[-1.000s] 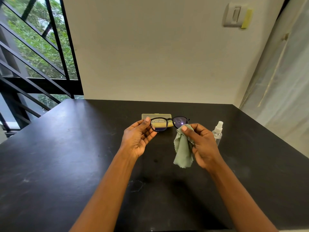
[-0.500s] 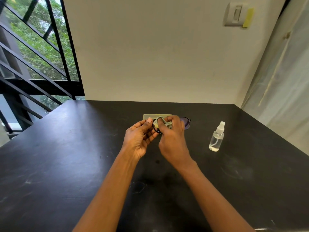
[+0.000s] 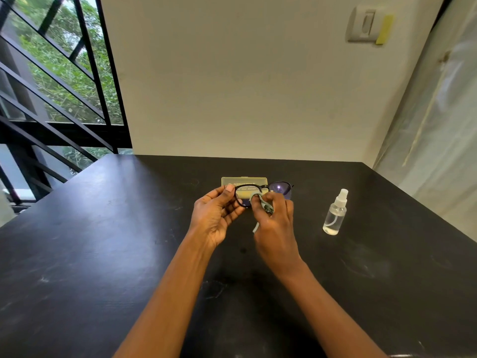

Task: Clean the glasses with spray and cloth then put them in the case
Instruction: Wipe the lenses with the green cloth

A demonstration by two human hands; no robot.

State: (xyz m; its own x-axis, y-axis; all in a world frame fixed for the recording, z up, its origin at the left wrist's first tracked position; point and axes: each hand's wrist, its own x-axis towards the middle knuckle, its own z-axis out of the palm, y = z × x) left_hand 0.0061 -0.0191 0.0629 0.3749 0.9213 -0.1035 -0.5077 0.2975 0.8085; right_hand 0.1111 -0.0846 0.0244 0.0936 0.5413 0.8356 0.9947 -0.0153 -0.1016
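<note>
Black-framed glasses (image 3: 280, 188) hang above the black table (image 3: 103, 254), lenses facing me. My left hand (image 3: 215, 218) pinches their left end between thumb and fingers. My right hand (image 3: 275, 223) presses a grey-green cloth (image 3: 263, 202) against the left lens, with a tail of cloth hanging below the palm. The right lens shows a bright glint and stands uncovered. A shut olive glasses case (image 3: 244, 181) lies flat on the table just behind the glasses. A small clear spray bottle (image 3: 335, 213) with a white nozzle stands upright to the right of my right hand.
The table meets a cream wall at the back and a pale plastic-covered surface (image 3: 438, 125) at the right. A black metal window grille (image 3: 51, 99) stands beyond the table's left edge. A wall switch (image 3: 366, 24) sits high on the wall.
My right hand carried the cloth from the right lens over to the left lens and now rubs it there. My left hand kept its hold on the glasses.
</note>
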